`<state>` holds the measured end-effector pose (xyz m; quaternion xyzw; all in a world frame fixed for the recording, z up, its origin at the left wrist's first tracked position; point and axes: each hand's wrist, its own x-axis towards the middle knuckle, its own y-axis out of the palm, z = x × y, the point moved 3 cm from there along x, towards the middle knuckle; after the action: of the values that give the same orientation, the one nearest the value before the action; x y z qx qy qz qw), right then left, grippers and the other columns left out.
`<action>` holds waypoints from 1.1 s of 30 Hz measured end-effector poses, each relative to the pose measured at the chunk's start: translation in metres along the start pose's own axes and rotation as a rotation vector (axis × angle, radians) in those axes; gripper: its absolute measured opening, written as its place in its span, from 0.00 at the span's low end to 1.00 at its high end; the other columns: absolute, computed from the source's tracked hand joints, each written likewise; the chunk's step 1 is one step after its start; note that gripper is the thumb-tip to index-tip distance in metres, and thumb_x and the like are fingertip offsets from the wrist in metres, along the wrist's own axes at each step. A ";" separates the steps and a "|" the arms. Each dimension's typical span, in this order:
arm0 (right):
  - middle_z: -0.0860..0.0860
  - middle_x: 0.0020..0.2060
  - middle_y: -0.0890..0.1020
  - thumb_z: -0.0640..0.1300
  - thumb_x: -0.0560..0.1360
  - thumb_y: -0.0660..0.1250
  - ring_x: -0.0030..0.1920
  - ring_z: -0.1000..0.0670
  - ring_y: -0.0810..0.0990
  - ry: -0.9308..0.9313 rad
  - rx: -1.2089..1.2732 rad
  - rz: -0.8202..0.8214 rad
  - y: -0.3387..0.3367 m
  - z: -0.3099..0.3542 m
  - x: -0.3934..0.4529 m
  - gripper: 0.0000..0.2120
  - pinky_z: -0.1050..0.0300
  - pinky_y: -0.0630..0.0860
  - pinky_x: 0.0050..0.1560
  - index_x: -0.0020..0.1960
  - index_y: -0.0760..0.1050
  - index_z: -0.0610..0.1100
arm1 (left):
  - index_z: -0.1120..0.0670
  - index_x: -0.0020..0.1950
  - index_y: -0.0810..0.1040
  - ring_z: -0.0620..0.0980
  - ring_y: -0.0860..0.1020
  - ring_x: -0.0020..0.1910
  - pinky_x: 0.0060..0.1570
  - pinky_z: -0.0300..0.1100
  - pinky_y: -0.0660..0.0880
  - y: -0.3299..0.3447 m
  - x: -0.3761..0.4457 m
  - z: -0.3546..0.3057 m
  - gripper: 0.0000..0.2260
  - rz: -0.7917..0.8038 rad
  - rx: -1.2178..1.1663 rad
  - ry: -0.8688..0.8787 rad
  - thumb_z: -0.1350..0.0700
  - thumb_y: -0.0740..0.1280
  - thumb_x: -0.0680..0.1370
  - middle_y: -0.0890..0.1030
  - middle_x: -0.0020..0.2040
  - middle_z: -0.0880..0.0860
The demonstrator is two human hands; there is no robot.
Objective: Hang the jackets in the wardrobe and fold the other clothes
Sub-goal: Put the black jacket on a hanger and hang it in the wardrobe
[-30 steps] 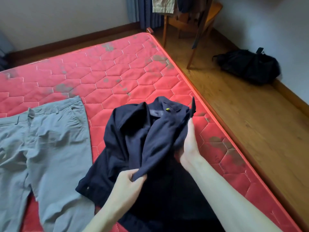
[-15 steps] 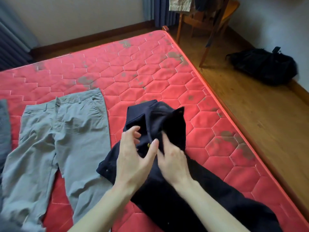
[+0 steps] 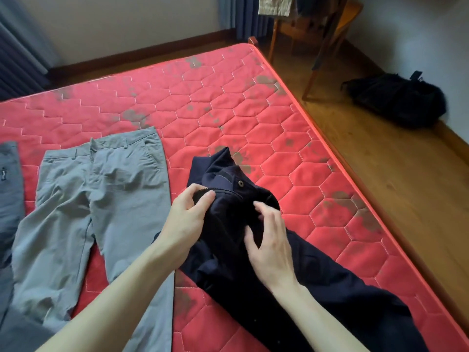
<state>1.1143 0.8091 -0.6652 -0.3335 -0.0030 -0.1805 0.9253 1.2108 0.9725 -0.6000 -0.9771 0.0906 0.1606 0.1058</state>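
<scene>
A dark navy garment [image 3: 299, 273] lies bunched on the red quilted mattress [image 3: 228, 102], with a metal button showing near its top. My left hand [image 3: 186, 219] pinches the fabric edge at the garment's upper left. My right hand [image 3: 270, 240] sits on the bunched cloth with curled fingers gathering it. Grey trousers [image 3: 101, 199] lie flat to the left, waistband toward the far side. Another grey-blue garment [image 3: 10, 189] shows at the left edge.
The mattress edge runs diagonally on the right, with wooden floor beyond. A black bag [image 3: 396, 100] lies on the floor by the wall. A wooden chair [image 3: 314, 29] draped with clothes stands at the far corner, next to curtains.
The sleeve held up a second ago is down. Both hands have come together on the top of the navy garment and now grip it. The view has shifted left.
</scene>
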 end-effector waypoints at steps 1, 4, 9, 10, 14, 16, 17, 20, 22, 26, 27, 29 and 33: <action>0.53 0.71 0.71 0.45 0.80 0.68 0.70 0.51 0.71 -0.005 -0.006 0.000 0.000 0.002 0.005 0.28 0.54 0.68 0.73 0.78 0.64 0.47 | 0.51 0.46 0.81 0.48 0.79 0.44 0.49 0.49 0.75 -0.002 -0.004 -0.001 0.06 0.028 -0.048 -0.012 0.51 0.69 0.81 0.82 0.44 0.53; 0.55 0.76 0.67 0.52 0.79 0.68 0.75 0.54 0.64 -0.054 -0.052 0.081 0.004 0.017 0.022 0.35 0.60 0.58 0.75 0.82 0.59 0.50 | 0.53 0.45 0.80 0.47 0.79 0.42 0.46 0.43 0.75 -0.009 -0.018 -0.014 0.08 0.066 -0.106 -0.004 0.57 0.67 0.83 0.82 0.40 0.51; 0.57 0.60 0.82 0.44 0.77 0.67 0.60 0.52 0.77 -0.151 -0.070 0.112 0.002 0.056 0.042 0.18 0.57 0.64 0.67 0.67 0.77 0.51 | 0.59 0.50 0.81 0.49 0.81 0.42 0.46 0.42 0.78 -0.034 -0.038 -0.054 0.07 0.032 -0.149 0.018 0.58 0.66 0.84 0.84 0.42 0.54; 0.55 0.58 0.83 0.42 0.77 0.67 0.58 0.52 0.78 -0.162 -0.056 0.083 -0.006 0.066 0.046 0.17 0.60 0.63 0.65 0.65 0.78 0.49 | 0.60 0.50 0.81 0.50 0.82 0.43 0.48 0.45 0.77 -0.041 -0.043 -0.065 0.07 0.016 -0.141 0.031 0.57 0.66 0.84 0.84 0.43 0.55; 0.50 0.56 0.84 0.39 0.79 0.66 0.56 0.47 0.79 -0.202 -0.061 0.022 -0.061 0.113 0.063 0.16 0.52 0.71 0.61 0.65 0.80 0.45 | 0.58 0.49 0.82 0.49 0.80 0.44 0.49 0.49 0.76 -0.065 -0.068 -0.123 0.08 -0.014 -0.046 0.096 0.54 0.68 0.83 0.83 0.42 0.54; 0.51 0.56 0.83 0.38 0.81 0.67 0.57 0.48 0.80 -0.217 -0.036 0.095 -0.092 0.142 0.069 0.15 0.48 0.75 0.62 0.66 0.79 0.47 | 0.58 0.48 0.82 0.49 0.80 0.43 0.48 0.49 0.76 -0.073 -0.081 -0.160 0.09 -0.006 -0.015 0.115 0.53 0.69 0.83 0.83 0.42 0.55; 0.53 0.56 0.83 0.38 0.82 0.66 0.58 0.50 0.80 -0.210 0.012 0.144 -0.109 0.158 0.072 0.15 0.49 0.75 0.62 0.66 0.80 0.48 | 0.58 0.48 0.82 0.49 0.80 0.43 0.47 0.49 0.76 -0.075 -0.088 -0.180 0.10 0.011 0.000 0.131 0.52 0.69 0.83 0.82 0.42 0.55; 0.60 0.56 0.85 0.40 0.85 0.63 0.59 0.60 0.81 -0.125 0.159 0.311 -0.162 0.212 0.074 0.13 0.59 0.75 0.63 0.64 0.80 0.51 | 0.58 0.48 0.81 0.50 0.82 0.42 0.48 0.49 0.79 -0.084 -0.111 -0.239 0.11 0.027 0.011 0.185 0.51 0.69 0.83 0.84 0.43 0.57; 0.60 0.53 0.86 0.38 0.85 0.61 0.57 0.61 0.82 -0.071 0.252 0.408 -0.200 0.251 0.072 0.13 0.63 0.75 0.60 0.62 0.81 0.51 | 0.58 0.48 0.81 0.50 0.82 0.41 0.46 0.49 0.79 -0.092 -0.127 -0.279 0.11 0.026 0.015 0.209 0.51 0.69 0.83 0.83 0.42 0.57; 0.51 0.45 0.85 0.35 0.82 0.64 0.48 0.55 0.82 -0.116 0.269 0.441 -0.285 0.333 0.070 0.11 0.61 0.76 0.50 0.53 0.82 0.47 | 0.60 0.46 0.80 0.46 0.78 0.38 0.40 0.45 0.75 -0.111 -0.158 -0.359 0.13 0.025 0.111 0.294 0.50 0.70 0.82 0.80 0.39 0.54; 0.49 0.45 0.85 0.37 0.81 0.66 0.47 0.53 0.83 -0.164 0.240 0.413 -0.305 0.353 0.071 0.08 0.58 0.77 0.51 0.53 0.82 0.47 | 0.60 0.46 0.80 0.46 0.78 0.38 0.40 0.44 0.75 -0.114 -0.166 -0.379 0.14 0.030 0.134 0.318 0.50 0.70 0.82 0.80 0.39 0.56; 0.50 0.46 0.86 0.45 0.81 0.71 0.48 0.51 0.85 -0.271 0.179 0.388 -0.340 0.389 0.072 0.04 0.54 0.80 0.52 0.56 0.82 0.49 | 0.59 0.46 0.81 0.44 0.78 0.38 0.39 0.41 0.75 -0.117 -0.184 -0.420 0.13 0.026 0.141 0.384 0.50 0.70 0.82 0.81 0.39 0.54; 0.57 0.43 0.86 0.49 0.82 0.69 0.44 0.55 0.86 -0.359 0.148 0.363 -0.401 0.446 0.073 0.05 0.63 0.78 0.42 0.55 0.83 0.50 | 0.60 0.46 0.81 0.44 0.78 0.38 0.38 0.39 0.75 -0.118 -0.216 -0.498 0.13 0.034 0.113 0.506 0.51 0.70 0.82 0.80 0.39 0.52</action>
<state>1.0992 0.7746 -0.0625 -0.2865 -0.1204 0.0514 0.9491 1.1809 0.9992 -0.0460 -0.9771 0.1395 -0.0927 0.1313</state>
